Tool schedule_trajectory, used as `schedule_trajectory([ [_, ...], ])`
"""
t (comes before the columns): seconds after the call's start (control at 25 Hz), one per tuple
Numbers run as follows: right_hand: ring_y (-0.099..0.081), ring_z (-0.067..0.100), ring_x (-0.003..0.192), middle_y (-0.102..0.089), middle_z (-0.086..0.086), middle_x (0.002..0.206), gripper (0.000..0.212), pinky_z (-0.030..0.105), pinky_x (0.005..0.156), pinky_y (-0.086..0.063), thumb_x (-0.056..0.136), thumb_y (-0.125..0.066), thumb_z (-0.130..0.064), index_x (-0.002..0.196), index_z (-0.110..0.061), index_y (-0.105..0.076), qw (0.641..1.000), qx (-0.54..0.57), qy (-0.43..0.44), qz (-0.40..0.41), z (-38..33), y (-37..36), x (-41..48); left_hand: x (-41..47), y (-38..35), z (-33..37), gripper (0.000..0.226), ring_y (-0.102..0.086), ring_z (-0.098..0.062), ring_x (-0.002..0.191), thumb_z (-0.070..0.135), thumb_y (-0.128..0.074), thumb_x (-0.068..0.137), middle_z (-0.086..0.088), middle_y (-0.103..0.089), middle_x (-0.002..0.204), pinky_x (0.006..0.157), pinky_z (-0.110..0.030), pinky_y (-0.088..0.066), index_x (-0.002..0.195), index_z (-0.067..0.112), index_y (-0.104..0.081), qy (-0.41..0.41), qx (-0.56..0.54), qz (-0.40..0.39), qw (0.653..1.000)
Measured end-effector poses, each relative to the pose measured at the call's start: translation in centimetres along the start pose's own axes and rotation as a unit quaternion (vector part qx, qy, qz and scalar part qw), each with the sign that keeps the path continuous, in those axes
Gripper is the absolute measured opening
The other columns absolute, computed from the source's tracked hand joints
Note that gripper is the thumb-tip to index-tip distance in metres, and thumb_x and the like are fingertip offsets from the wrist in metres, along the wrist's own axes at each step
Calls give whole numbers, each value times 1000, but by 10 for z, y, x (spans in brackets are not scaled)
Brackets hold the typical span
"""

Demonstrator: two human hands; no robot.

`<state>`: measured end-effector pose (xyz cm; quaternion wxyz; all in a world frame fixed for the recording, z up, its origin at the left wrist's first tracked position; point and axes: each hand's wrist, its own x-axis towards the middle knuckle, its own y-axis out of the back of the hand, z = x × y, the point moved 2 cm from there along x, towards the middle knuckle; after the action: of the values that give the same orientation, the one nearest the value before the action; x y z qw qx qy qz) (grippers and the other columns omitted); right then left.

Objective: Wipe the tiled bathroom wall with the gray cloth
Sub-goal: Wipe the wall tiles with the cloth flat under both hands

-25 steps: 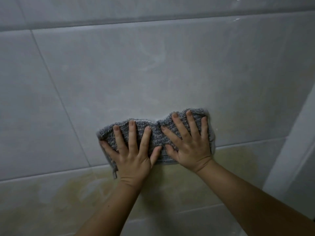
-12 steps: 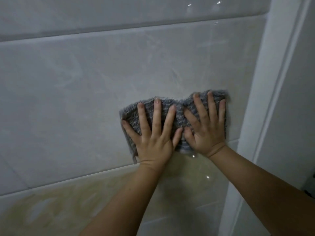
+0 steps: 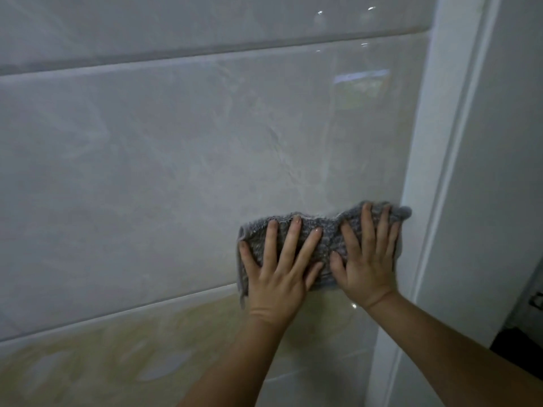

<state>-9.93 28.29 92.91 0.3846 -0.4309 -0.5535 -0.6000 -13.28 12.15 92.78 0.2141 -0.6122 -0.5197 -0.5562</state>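
Both hands lay flat with fingers spread, left hand (image 3: 279, 273) and right hand (image 3: 367, 259) side by side, pressing the gray cloth (image 3: 326, 230) against the tiled wall (image 3: 176, 171), its right end touching the white door frame (image 3: 426, 171).

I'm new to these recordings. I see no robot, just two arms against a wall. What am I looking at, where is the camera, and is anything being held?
There is no machine here. A person does the job with bare hands, and the camera is worn on their head, looking forward and down along the arms. The surface is a glossy tiled wall, pale gray higher up, with a yellowish tile below. The left hand and the right hand lie flat side by side, fingers spread, on a gray cloth. They press it against the wall rather than gripping it. The cloth's right end reaches a white upright trim at the wall's edge.
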Motion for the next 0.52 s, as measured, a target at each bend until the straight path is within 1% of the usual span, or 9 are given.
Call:
schedule_trajectory([
  [0.12, -12, 49, 142, -17, 16, 156, 63, 69, 112, -10, 88, -42, -42, 145, -24, -23, 1000, 21, -5, -4, -12, 7, 20, 20, 14, -16, 61, -4, -32, 152, 61, -49, 95, -4, -23, 162, 114, -68, -3, 149, 36, -36, 9, -16, 11, 1000],
  [0.24, -18, 50, 141, -26, 19, 156, 59, 69, 111, -12, 92, -41, -41, 147, -22, -34, 998, 31, -8, 51, -26, 29, 97, 98, 39, -43, 58, -20, -40, 147, 62, -44, 97, -7, -30, 158, 110, -73, -8, 148, 33, -42, 63, -35, 61, 996],
  [0.28, -20, 50, 141, -29, 20, 155, 57, 69, 111, -13, 93, -41, -40, 146, -21, -38, 997, 28, -10, 71, -27, 38, 127, 124, 48, -53, 58, -25, -42, 145, 62, -41, 98, -8, -32, 157, 109, -73, -10, 148, 33, -41, 75, -30, 71, 994],
  [0.36, -23, 50, 141, -32, 20, 154, 55, 67, 111, -15, 95, -39, -38, 147, -20, -41, 995, 15, -13, 100, -28, 50, 171, 163, 60, -64, 59, -29, -43, 144, 63, -34, 99, -8, -34, 157, 109, -73, -12, 150, 34, -37, 87, -12, 75, 993],
  [0.44, -23, 48, 142, -32, 19, 154, 54, 66, 112, -16, 96, -36, -37, 147, -19, -40, 994, 4, -19, 112, -28, 52, 182, 176, 62, -66, 60, -29, -42, 144, 65, -29, 100, -7, -33, 158, 110, -72, -13, 151, 35, -35, 89, 8, 72, 993],
  [0.52, -22, 47, 142, -31, 19, 154, 54, 65, 112, -15, 97, -34, -38, 148, -19, -39, 993, 0, -24, 115, -25, 47, 170, 167, 59, -61, 60, -28, -42, 144, 64, -31, 99, -7, -33, 158, 111, -71, -12, 151, 34, -35, 82, 17, 71, 994],
])
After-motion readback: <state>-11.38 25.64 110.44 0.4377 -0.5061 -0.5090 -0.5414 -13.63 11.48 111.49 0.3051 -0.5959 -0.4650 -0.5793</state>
